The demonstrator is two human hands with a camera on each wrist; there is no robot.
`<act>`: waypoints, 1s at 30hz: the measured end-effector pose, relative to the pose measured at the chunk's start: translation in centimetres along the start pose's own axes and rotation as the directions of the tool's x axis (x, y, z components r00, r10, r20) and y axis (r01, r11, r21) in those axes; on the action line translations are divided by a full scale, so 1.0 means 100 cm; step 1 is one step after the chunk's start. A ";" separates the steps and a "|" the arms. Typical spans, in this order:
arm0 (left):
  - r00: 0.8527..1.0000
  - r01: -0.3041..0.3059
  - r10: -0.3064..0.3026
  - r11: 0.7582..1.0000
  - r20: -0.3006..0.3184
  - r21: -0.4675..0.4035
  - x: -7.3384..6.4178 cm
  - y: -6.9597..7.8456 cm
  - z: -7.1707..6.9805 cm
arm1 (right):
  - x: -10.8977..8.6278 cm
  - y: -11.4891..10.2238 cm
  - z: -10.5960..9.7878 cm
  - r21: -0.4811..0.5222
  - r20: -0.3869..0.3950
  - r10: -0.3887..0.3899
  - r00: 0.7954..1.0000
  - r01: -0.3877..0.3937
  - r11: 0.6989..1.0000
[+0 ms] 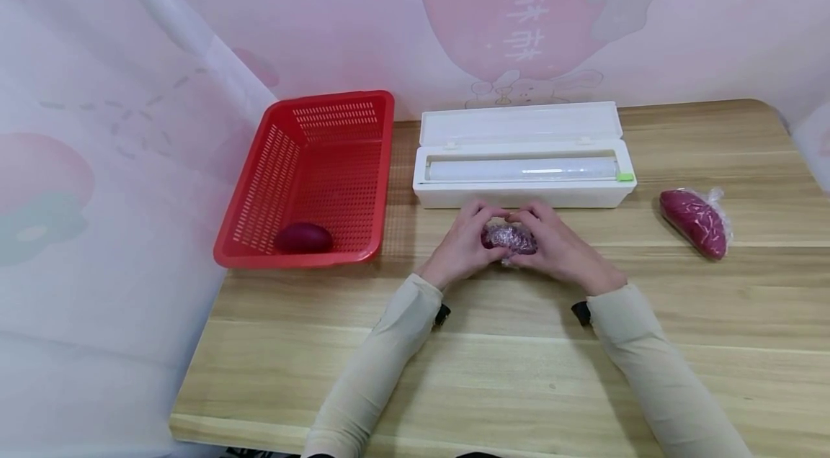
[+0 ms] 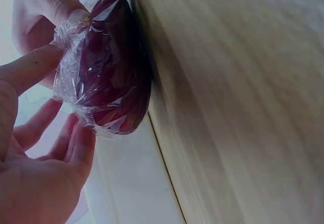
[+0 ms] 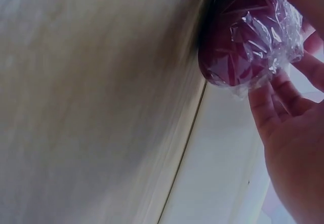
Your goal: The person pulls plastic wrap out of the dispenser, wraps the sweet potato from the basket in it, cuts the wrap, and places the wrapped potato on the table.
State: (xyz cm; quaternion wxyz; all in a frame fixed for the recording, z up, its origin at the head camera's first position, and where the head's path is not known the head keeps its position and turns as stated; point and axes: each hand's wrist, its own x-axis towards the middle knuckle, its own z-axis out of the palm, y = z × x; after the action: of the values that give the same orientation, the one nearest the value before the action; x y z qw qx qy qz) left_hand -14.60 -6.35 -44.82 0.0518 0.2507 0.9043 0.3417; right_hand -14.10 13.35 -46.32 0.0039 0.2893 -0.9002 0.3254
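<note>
A purple-red sweet potato (image 1: 509, 238) wrapped in crinkled cling film lies on the wooden table between both hands. My left hand (image 1: 465, 243) holds it from the left, with the fingers curved behind and the thumb in front. From the right, my right hand (image 1: 556, 245) holds it the same way. Bunched cling film (image 2: 73, 67) gathers on its upper side under the fingertips in the left wrist view. The right wrist view shows fingers (image 3: 263, 107) at the film's edge beside the sweet potato (image 3: 228, 57).
Behind the hands stands a white cling film box (image 1: 525, 194), lid raised, a film roll (image 1: 521, 169) inside. At left, a red basket (image 1: 384, 177) contains an unwrapped sweet potato (image 1: 303, 238). Another wrapped sweet potato (image 1: 695, 222) lies at right on the table (image 1: 506, 386).
</note>
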 end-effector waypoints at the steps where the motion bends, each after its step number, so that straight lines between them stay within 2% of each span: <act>1: 1.000 0.000 -0.001 1.000 -0.006 -0.008 0.000 0.000 0.000 | 0.000 0.000 0.000 -0.003 0.003 0.001 1.000 -0.001 1.000; 4: 1.000 -0.014 0.014 1.000 -0.023 -0.005 0.000 -0.001 0.001 | -0.002 0.000 0.000 0.004 0.023 0.009 1.000 -0.009 1.000; 9: 0.999 -0.039 0.041 0.997 -0.032 0.059 0.000 -0.004 0.003 | -0.006 0.000 -0.009 0.065 0.061 0.033 0.998 -0.037 0.997; 14: 0.999 -0.049 0.051 0.991 -0.014 0.124 -0.002 -0.004 0.001 | -0.009 0.001 -0.020 0.070 0.038 0.071 0.997 -0.074 0.995; 17: 0.998 -0.064 0.065 0.984 -0.004 0.167 -0.003 -0.004 -0.001 | -0.009 0.001 -0.023 0.070 0.049 0.101 0.994 -0.104 0.992; 20: 0.996 -0.084 0.083 0.978 0.011 0.193 -0.004 -0.005 -0.003 | -0.008 0.002 -0.023 0.062 0.087 0.122 0.989 -0.127 0.990; 24: 0.993 -0.117 0.109 0.977 0.051 0.179 -0.005 -0.007 -0.006 | -0.007 0.003 -0.020 0.051 0.120 0.139 0.983 -0.146 0.988; 30: 0.987 -0.124 0.102 0.975 0.124 0.182 -0.005 -0.008 -0.007 | -0.007 0.002 -0.014 0.040 0.142 0.143 0.980 -0.150 0.988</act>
State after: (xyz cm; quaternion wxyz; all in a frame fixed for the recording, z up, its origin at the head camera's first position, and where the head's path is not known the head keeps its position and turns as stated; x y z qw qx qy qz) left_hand -14.68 -7.52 -44.83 0.0599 0.3245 0.9125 0.2417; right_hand -13.91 14.66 -45.49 -0.0897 0.2443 -0.9087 0.3265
